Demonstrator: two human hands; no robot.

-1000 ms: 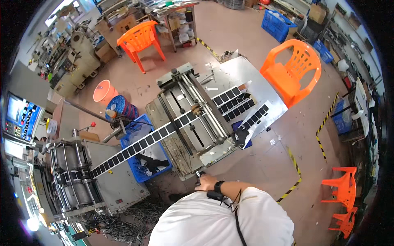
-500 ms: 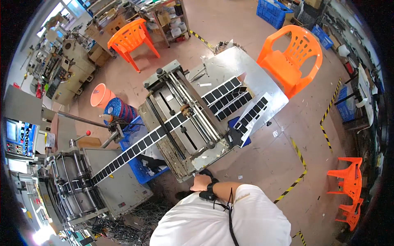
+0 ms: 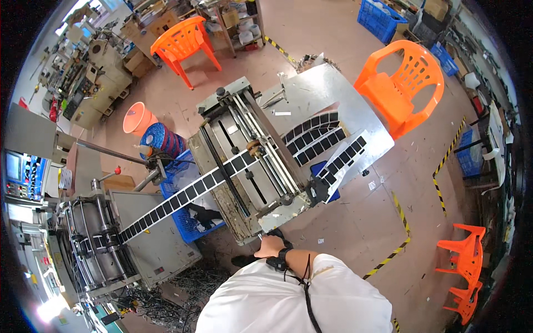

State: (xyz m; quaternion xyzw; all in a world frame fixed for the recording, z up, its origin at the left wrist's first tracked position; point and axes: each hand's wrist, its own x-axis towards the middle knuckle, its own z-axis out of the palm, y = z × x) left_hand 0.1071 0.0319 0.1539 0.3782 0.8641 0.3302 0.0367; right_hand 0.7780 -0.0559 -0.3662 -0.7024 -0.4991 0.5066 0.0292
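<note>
I have a grey roller machine (image 3: 152, 250) at the left and, to its right, a worn metal feed frame (image 3: 256, 186). Past the frame I see a bare metal tabletop (image 3: 322, 83), with an orange armchair (image 3: 388, 94) just beside its right edge. A blue basket (image 3: 180, 219) sits low between the roller machine and the frame.

Above that basket, a long white strip (image 3: 189, 194) with black squares runs from the roller machine onto the frame and crosses it. On the tabletop I count 3 shorter lengths (image 3: 319, 147) of the same pattern, the topmost one curved.

The right hand (image 3: 270, 246), with a black wristband (image 3: 283, 254), is at the frame's near edge, by a short metal shaft (image 3: 260, 236). Its fingers look curled, but their undersides are hidden from me; I cannot tell whether they are clamped on anything.
</note>
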